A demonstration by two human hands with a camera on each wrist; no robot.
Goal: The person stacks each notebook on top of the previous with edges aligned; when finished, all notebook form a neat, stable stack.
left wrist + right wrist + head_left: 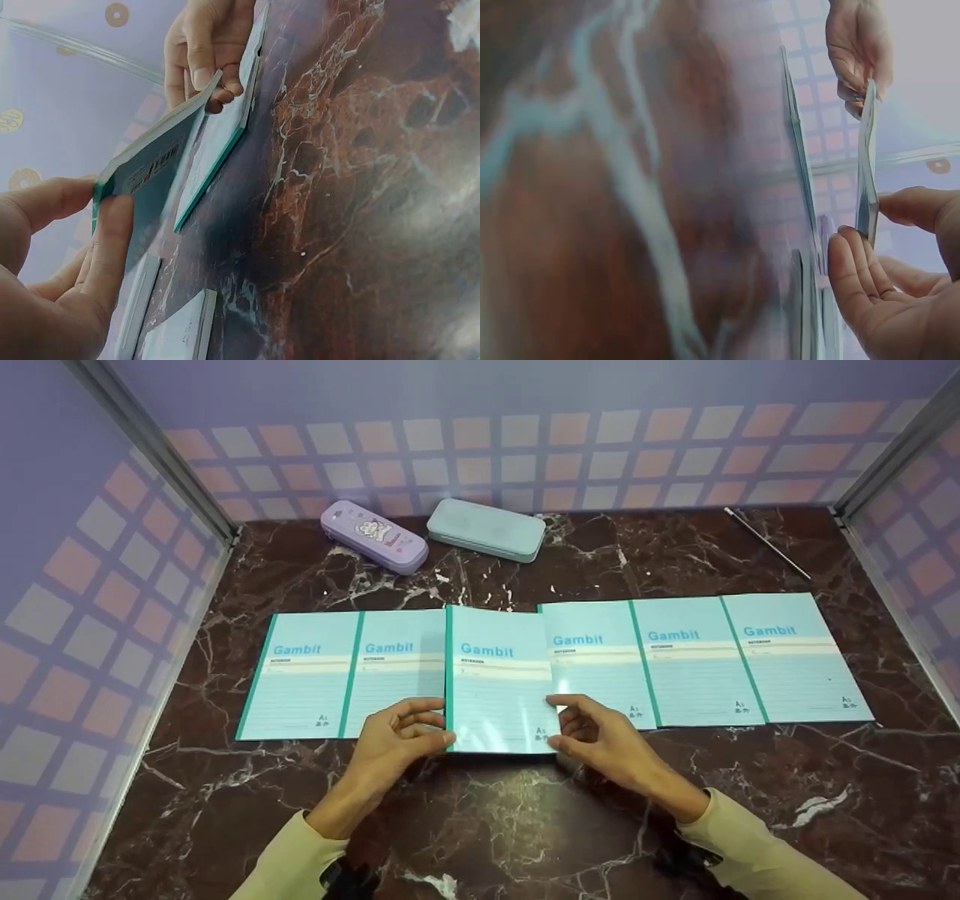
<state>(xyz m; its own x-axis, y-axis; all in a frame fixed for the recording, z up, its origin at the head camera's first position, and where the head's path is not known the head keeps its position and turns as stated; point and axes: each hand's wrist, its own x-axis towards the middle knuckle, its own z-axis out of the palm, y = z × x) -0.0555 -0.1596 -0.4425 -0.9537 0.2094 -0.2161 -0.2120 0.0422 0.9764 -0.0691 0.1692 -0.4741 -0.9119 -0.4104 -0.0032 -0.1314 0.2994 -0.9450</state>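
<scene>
A light blue Gambit notebook (pixel 501 697) with a green spine is held up off the table between both hands, front cover upward. My left hand (pixel 401 735) pinches its spine edge near the lower left corner, thumb above and fingers beneath. On the opposite edge, my right hand (pixel 600 735) pinches the lower right side. From the left wrist view, the underside of the notebook (pixel 154 169) shows a barcode, and other notebooks lie on the table below. Matching notebooks (pixel 307 675) lie side by side to the left, and several more (pixel 697 667) to the right.
Behind the row lie a purple pencil case (pixel 375 536) and a pale blue pencil case (pixel 486 530). A thin dark pen-like stick (pixel 769 544) lies at the back right. Checked panels (pixel 480 442) wall the dark marbled table (pixel 495 840) at the back and sides.
</scene>
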